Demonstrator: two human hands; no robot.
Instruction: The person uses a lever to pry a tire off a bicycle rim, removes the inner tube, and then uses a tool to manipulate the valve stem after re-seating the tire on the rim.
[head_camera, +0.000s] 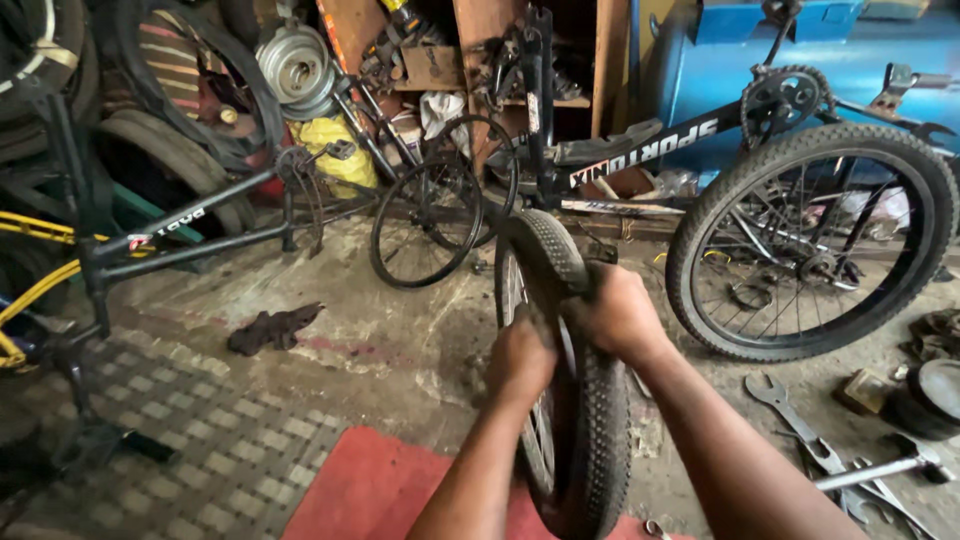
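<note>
My left hand and right hand gripping a knobby bicycle tyre upright on its wheel, fingers curled tight over the tread, above a red mat, spanners on the floor beside.

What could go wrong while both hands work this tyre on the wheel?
Fingers of the left hand and right hand press at the knobby tyre edge and may get pinched against the rim. The wheel stands upright, unsupported, so it might twist or roll. Loose spanners on the floor are a tripping hazard.
</note>
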